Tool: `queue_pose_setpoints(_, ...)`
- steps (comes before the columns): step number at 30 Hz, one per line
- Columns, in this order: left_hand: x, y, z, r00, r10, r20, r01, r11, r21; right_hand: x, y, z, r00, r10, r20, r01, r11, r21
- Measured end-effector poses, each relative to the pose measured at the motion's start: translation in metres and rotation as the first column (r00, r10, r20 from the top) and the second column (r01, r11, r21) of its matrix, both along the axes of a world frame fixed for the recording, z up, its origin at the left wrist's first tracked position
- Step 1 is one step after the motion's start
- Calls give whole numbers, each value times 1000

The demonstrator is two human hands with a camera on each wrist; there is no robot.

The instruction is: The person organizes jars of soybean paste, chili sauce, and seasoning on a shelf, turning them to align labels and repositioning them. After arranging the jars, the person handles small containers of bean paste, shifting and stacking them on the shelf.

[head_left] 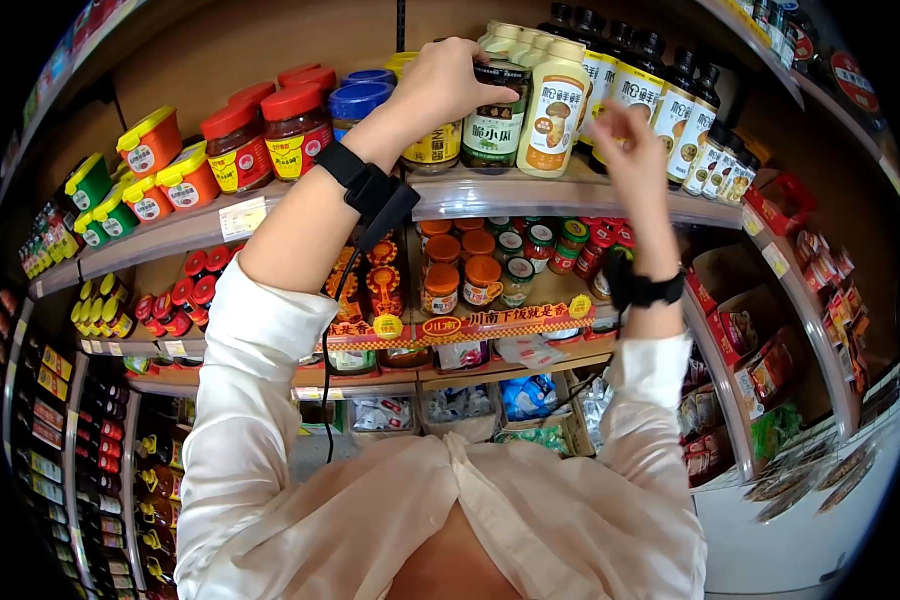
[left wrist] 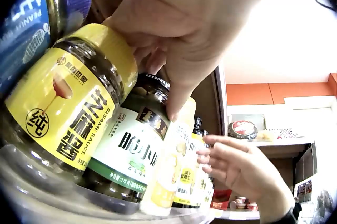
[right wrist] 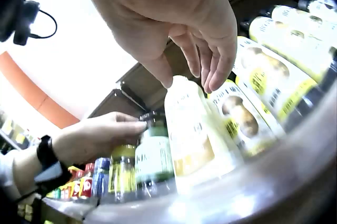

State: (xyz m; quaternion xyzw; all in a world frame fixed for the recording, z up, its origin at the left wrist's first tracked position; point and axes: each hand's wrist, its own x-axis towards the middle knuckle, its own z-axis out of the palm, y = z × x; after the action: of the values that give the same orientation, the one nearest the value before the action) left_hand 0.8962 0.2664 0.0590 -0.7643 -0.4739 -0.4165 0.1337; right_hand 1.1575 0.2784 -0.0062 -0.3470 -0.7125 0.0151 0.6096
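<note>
High on the shelf, my left hand [head_left: 448, 85] grips a glass jar of pickled cucumbers [head_left: 492, 135] by its dark lid. The thumb lies across the front of the neck, and the other fingers are partly hidden behind the lid. In the left wrist view the jar [left wrist: 126, 142] stands upright on the shelf with its green and white label facing out. My right hand [head_left: 630, 145] hangs in the air, fingers loosely bent and holding nothing. It is just right of a cream squeeze bottle [head_left: 553, 110], whose pale cap [right wrist: 181, 83] appears below the fingers in the right wrist view.
A yellow-lidded sesame sauce jar [left wrist: 63, 103] stands left of the pickle jar. Dark-capped bottles [head_left: 640, 90] line the shelf to the right. A clear raised lip [head_left: 530, 200] runs along the shelf front. Smaller jars [head_left: 460, 270] fill the shelf below.
</note>
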Motion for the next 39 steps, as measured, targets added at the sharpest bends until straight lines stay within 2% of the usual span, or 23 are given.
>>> queue_pose_setpoints(1, -1, 1, 0, 1000, 4, 1, -4, 1000, 1, -14, -12, -19, 994, 6, -105, -14, 997, -80)
queue_pose_setpoints(4, -1, 1, -3, 1000, 0, -4, 1, 998, 57, -37, -13, -59, 977, -212, -25, 213, 977, 20)
queue_pose_setpoints(10, -1, -2, -4, 999, -21, 31, 20, 999, 49, -65, -17, -55, 950, -313, 16, 311, 947, 77)
queue_pose_setpoints(15, -2, -2, -4, 998, -30, 57, 29, 999, 19, -68, -16, -46, 951, -308, 33, 303, 948, 97)
queue_pose_setpoints(17, -1, -5, -3, 998, -28, 58, 27, 1000, 16, -65, -15, -42, 986, -166, 0, 166, 986, -29)
queue_pose_setpoints(23, 1, -5, 1, 999, 2, 42, -2, 1000, -11, -60, -12, -35, 981, -168, 98, 178, 978, -108)
queue_pose_setpoints(27, 0, -8, 4, 1000, 5, 3, -5, 1000, -5, -60, -8, -36, 984, -150, 95, 157, 985, -75)
queue_pose_setpoints(33, -1, -7, 10, 1000, 2, 1, -2, 998, -57, -59, -10, -35, 978, -179, 104, 192, 972, -134)
queue_pose_setpoints(39, 1, -8, 11, 1000, 16, 3, -16, 998, -60, -61, -4, -41, 983, -171, 73, 176, 982, -73)
